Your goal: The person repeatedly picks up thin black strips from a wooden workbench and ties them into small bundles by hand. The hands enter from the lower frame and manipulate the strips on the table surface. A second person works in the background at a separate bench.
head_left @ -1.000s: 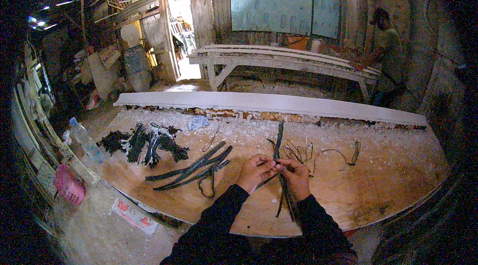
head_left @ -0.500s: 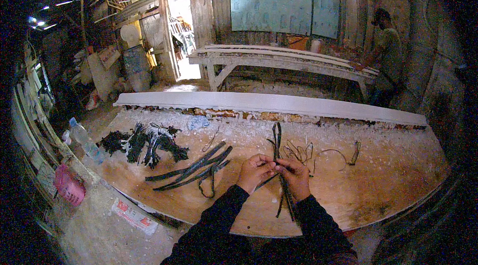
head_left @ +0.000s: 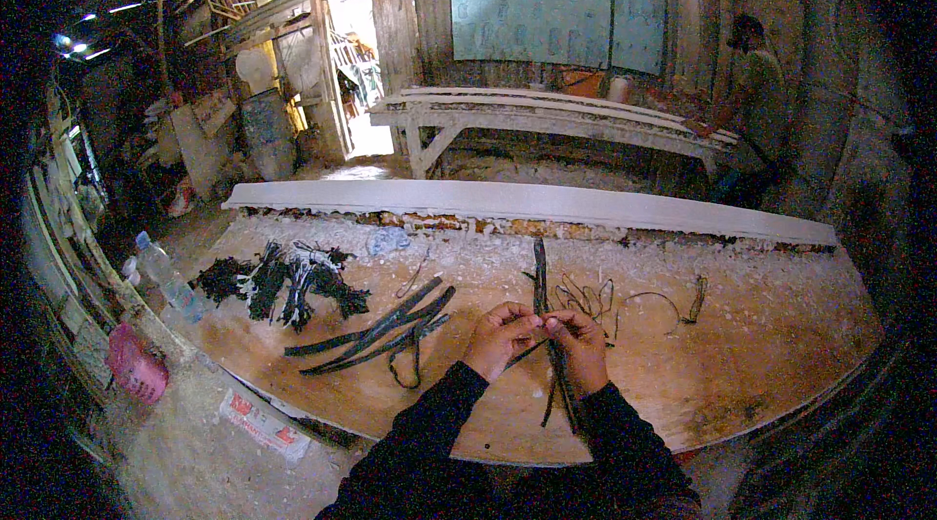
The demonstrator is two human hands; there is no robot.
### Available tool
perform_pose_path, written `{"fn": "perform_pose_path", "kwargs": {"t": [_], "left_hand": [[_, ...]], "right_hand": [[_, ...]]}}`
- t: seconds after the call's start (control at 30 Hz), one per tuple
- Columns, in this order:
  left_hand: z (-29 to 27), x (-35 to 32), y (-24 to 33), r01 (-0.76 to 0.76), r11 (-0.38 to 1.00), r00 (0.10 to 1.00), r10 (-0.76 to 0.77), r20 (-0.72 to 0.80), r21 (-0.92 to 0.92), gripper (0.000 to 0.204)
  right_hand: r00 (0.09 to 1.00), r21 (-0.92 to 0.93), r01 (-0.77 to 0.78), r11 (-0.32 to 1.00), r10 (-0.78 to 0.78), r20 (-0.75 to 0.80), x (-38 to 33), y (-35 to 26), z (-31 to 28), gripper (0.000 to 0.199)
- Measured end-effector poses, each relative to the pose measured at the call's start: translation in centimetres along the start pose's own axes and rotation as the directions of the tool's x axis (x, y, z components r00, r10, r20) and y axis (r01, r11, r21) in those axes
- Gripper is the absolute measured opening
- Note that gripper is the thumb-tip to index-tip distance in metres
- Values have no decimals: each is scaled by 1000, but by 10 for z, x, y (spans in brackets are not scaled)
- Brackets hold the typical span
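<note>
My left hand and my right hand meet over the wooden tabletop, fingertips pinched close together. Between them they hold long black strips, which reach up past the fingers and hang down below toward me. How the strips cross or join at the fingertips is hidden. Left of my hands, several loose black strips lie in a slanted pile, one bent in a loop. Farther left are tied bundles of short black pieces. Thin dark cord lies in loose curls just beyond my right hand.
A long white moulding runs along the table's crusted far edge. A clear bottle and a pink basket stand at the left. Behind, a person is beside a white-stained bench; a bluish board is on the wall.
The black strips above my fingers, a narrow open loop before, now look pressed together or turned edge-on. My hands have barely shifted. The person in back leans slightly differently.
</note>
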State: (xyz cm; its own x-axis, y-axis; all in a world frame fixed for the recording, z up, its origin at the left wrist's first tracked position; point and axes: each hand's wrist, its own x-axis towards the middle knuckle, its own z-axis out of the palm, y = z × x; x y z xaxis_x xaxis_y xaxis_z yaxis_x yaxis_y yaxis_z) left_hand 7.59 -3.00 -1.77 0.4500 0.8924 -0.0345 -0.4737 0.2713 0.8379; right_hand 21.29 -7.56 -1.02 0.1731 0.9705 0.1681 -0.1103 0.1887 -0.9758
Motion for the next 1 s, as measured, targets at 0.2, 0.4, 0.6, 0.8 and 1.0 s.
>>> {"fn": "perform_pose_path", "kwargs": {"t": [0.2, 0.4, 0.6, 0.8, 1.0], "left_hand": [[-1, -3, 1, 17, 999, 995, -12, 98, -47, 8], [-5, -1, 0, 33, 999, 991, -32, 131, -3, 12], [-10, 0, 0, 14, 1000, 989, -17, 146, 24, 13], [-6, 3, 1, -80, 996, 973, 86, 215, -36, 18], [2, -4, 6, -273, 946, 951, 239, 195, 173, 25]], "right_hand": [[664, -671, 620, 407, -727, 173, -12, -10, 4, 21], [718, -463, 689, 557, -610, 335, -6, -12, 2, 32], [755, -526, 630, 571, -610, 242, -10, -11, 1, 30], [728, -544, 637, 546, -659, 191, -7, -8, -1, 18], [945, -81, 306, 949, -313, -94, -8, -2, 8, 6]]}}
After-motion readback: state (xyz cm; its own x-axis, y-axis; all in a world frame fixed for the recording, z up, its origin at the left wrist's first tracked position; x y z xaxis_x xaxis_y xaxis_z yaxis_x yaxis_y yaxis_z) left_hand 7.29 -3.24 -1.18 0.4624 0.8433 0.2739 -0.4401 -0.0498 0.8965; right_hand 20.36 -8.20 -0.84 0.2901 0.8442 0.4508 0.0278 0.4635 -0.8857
